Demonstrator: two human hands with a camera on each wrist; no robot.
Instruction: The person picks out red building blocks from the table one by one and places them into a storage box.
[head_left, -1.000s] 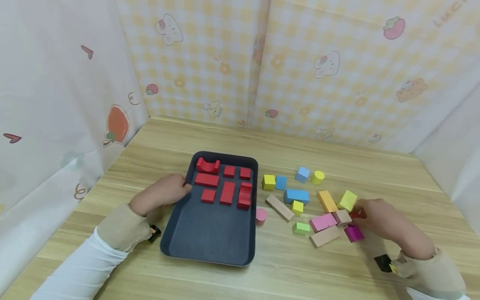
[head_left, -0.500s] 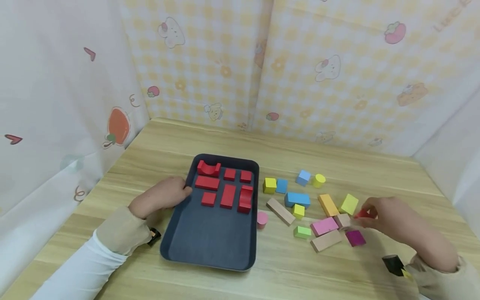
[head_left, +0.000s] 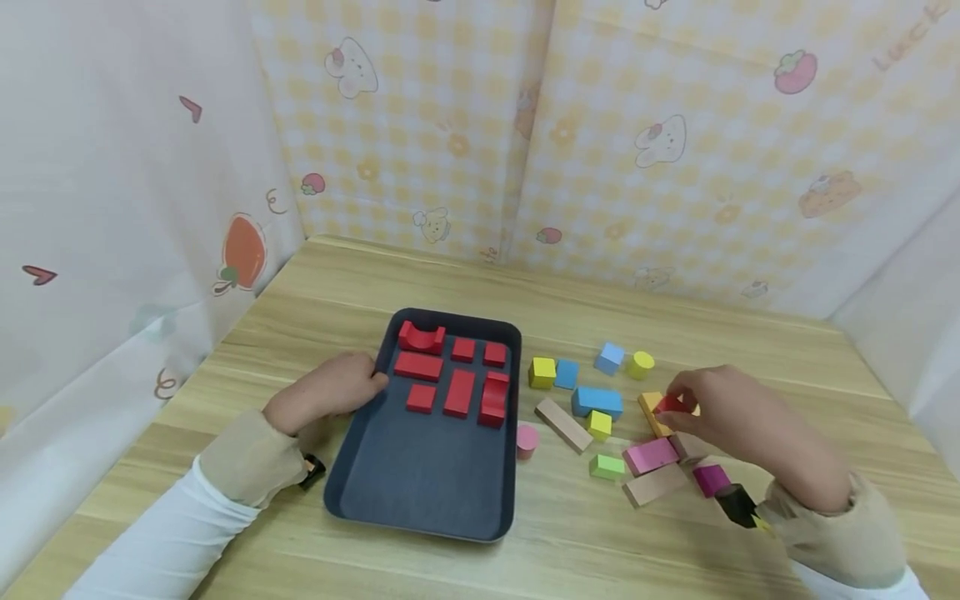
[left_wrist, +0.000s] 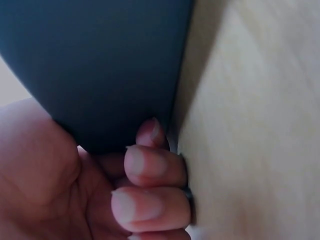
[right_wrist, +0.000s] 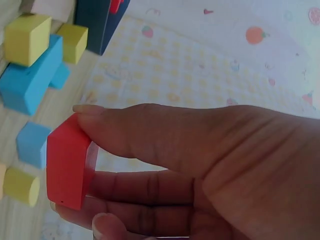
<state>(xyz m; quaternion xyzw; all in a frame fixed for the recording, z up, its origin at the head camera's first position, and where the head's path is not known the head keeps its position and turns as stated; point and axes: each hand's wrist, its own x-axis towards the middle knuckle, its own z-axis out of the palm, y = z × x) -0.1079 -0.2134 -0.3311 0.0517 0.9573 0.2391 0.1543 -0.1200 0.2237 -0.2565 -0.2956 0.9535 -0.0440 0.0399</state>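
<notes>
A dark grey tray (head_left: 423, 479) stands on the table, with several red blocks (head_left: 418, 365) in its far half. My left hand (head_left: 330, 392) grips the tray's left side, thumb at the rim; in the left wrist view its fingers (left_wrist: 150, 205) curl by the dark wall. On the right, my right hand (head_left: 727, 417) pinches a red block (right_wrist: 67, 165) between thumb and fingers, raised above the loose blocks. In the head view that block is partly hidden by the hand, just over an orange block (head_left: 651, 417).
Right of the tray lie a pink cylinder (head_left: 527, 440), blue blocks (head_left: 596, 402), yellow blocks (head_left: 542, 372), a green block (head_left: 607, 467), a pink block (head_left: 649, 456), plain wooden blocks (head_left: 564, 425) and a purple block (head_left: 711, 479). A patterned curtain (head_left: 585, 167) hangs behind the table.
My right hand has lifted the red block from beside the plain wooden and purple blocks and moved it left and away from me. The left hand keeps its hold on the tray.
</notes>
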